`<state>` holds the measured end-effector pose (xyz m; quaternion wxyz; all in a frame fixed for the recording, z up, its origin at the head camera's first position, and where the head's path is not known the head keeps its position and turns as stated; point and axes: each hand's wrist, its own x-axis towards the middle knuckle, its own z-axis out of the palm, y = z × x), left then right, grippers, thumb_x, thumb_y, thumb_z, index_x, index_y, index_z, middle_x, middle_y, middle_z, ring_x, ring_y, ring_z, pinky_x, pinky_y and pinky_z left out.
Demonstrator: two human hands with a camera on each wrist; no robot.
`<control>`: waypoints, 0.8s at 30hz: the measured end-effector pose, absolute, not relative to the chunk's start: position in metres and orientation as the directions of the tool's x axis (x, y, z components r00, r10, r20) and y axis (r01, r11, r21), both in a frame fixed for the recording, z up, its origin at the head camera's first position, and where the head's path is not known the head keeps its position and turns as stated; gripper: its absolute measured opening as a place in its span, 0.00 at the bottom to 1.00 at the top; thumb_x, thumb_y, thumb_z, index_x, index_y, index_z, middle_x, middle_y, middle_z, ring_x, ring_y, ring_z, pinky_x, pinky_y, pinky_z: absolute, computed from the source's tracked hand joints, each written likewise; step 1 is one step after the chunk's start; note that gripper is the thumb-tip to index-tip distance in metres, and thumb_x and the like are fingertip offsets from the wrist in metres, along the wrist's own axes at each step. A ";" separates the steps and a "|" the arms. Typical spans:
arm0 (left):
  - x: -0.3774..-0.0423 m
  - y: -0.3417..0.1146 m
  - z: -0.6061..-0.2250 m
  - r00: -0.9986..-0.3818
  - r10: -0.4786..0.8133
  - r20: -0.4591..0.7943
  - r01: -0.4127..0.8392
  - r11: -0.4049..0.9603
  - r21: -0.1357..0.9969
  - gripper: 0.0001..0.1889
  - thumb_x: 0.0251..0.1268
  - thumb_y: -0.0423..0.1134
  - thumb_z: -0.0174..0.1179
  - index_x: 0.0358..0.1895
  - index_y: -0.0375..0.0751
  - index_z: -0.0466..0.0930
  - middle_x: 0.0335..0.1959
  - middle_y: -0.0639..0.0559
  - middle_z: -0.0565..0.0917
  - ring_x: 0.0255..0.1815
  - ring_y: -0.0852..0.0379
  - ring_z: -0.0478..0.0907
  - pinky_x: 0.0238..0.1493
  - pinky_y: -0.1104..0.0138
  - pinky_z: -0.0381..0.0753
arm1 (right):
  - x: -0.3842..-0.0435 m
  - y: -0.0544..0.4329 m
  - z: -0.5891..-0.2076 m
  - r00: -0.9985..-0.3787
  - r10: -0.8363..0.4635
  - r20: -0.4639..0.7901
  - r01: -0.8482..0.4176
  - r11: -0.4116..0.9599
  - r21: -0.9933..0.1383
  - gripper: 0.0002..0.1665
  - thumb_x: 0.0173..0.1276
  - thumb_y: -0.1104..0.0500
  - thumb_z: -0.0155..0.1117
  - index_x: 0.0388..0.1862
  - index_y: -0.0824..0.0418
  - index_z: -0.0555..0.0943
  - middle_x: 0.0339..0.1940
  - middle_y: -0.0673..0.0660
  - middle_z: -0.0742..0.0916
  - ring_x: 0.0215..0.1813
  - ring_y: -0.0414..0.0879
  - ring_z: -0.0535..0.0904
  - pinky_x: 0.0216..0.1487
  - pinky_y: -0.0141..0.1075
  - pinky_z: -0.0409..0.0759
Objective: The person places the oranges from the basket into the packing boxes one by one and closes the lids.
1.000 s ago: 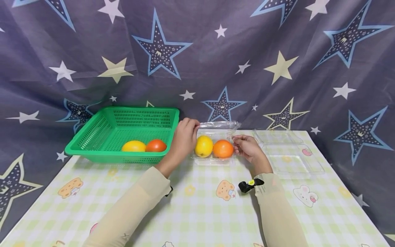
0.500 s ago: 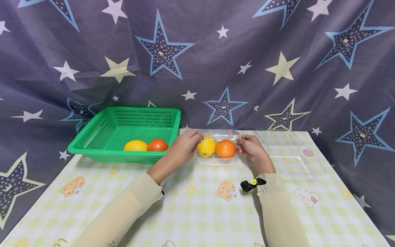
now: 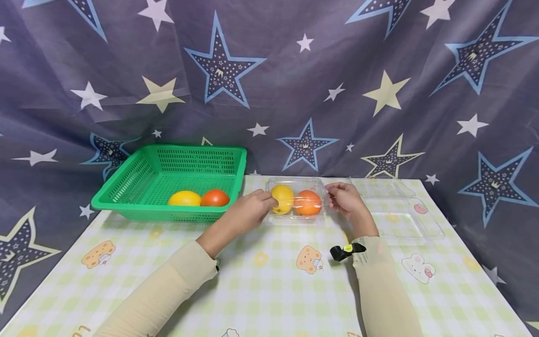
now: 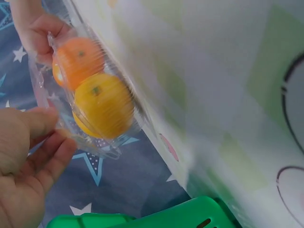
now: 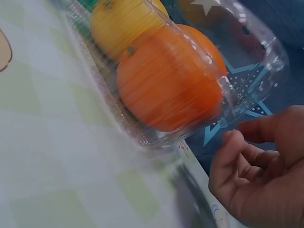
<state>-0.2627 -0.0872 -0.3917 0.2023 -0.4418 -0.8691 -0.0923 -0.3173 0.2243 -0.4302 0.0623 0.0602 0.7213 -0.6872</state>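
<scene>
Right of the green basket point(image 3: 139, 206), the clear container point(image 3: 296, 219) is holding two fruits point(image 3: 308, 204). The left hand point(image 3: 251, 210) is pinching its lid point(image 3: 295, 182); the right hand point(image 3: 347, 200), its grip unclear, is standing between it and another clear box point(image 3: 402, 222) farther right.

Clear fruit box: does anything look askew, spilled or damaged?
Nothing stands out: the yellow fruit and orange fruit sit inside the clear box, nothing spilled. Whether its lid is fully latched can't be told.

Wall cloth point(image 3: 269, 89): dark purple-grey, lightly creased, printed with white, cream and blue-edged stars point(image 3: 221, 68).
Table point(image 3: 269, 290): pale green-and-white check, cartoon animals point(image 3: 309, 259); back edge near the wall cloth.
Light: soft, apparently from overhead.
</scene>
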 end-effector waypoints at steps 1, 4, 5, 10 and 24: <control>-0.263 -0.087 -0.393 -0.526 0.738 0.422 0.807 0.590 -0.027 0.09 0.64 0.25 0.66 0.44 0.40 0.87 0.40 0.50 0.86 0.43 0.51 0.82 0.46 0.64 0.84 | -0.317 0.224 -0.430 -0.985 0.007 -0.175 0.175 0.052 -0.983 0.16 0.82 0.62 0.47 0.59 0.72 0.73 0.30 0.55 0.79 0.22 0.38 0.74 0.24 0.28 0.75; -0.262 -0.086 -0.395 -0.527 0.752 0.396 0.809 0.586 -0.037 0.06 0.67 0.28 0.66 0.43 0.40 0.87 0.40 0.50 0.86 0.41 0.51 0.82 0.44 0.65 0.84 | -0.317 0.225 -0.426 -0.984 0.023 -0.177 0.179 0.079 -0.981 0.16 0.82 0.62 0.48 0.59 0.72 0.72 0.31 0.56 0.79 0.24 0.39 0.75 0.26 0.28 0.77; -0.262 -0.087 -0.395 -0.528 0.755 0.389 0.809 0.586 -0.040 0.06 0.67 0.29 0.66 0.43 0.40 0.87 0.40 0.50 0.86 0.41 0.52 0.81 0.43 0.65 0.84 | -0.316 0.225 -0.425 -0.984 0.030 -0.174 0.176 0.091 -0.980 0.17 0.82 0.62 0.48 0.60 0.72 0.72 0.32 0.56 0.79 0.25 0.39 0.75 0.26 0.28 0.77; -0.260 -0.088 -0.397 -0.535 0.762 0.366 0.810 0.585 -0.033 0.06 0.68 0.29 0.65 0.43 0.42 0.88 0.40 0.51 0.87 0.40 0.52 0.81 0.43 0.64 0.84 | -0.310 0.224 -0.413 -0.988 0.058 -0.143 0.151 0.166 -0.974 0.18 0.83 0.61 0.47 0.61 0.73 0.72 0.36 0.57 0.78 0.28 0.40 0.76 0.30 0.29 0.80; -0.262 -0.089 -0.400 -0.576 0.752 0.319 0.801 0.598 0.036 0.15 0.55 0.25 0.74 0.46 0.43 0.87 0.42 0.52 0.86 0.43 0.53 0.80 0.46 0.65 0.82 | -0.298 0.220 -0.382 -0.998 0.016 -0.058 0.060 0.340 -0.938 0.17 0.83 0.58 0.50 0.58 0.71 0.74 0.39 0.62 0.78 0.32 0.47 0.77 0.39 0.39 0.84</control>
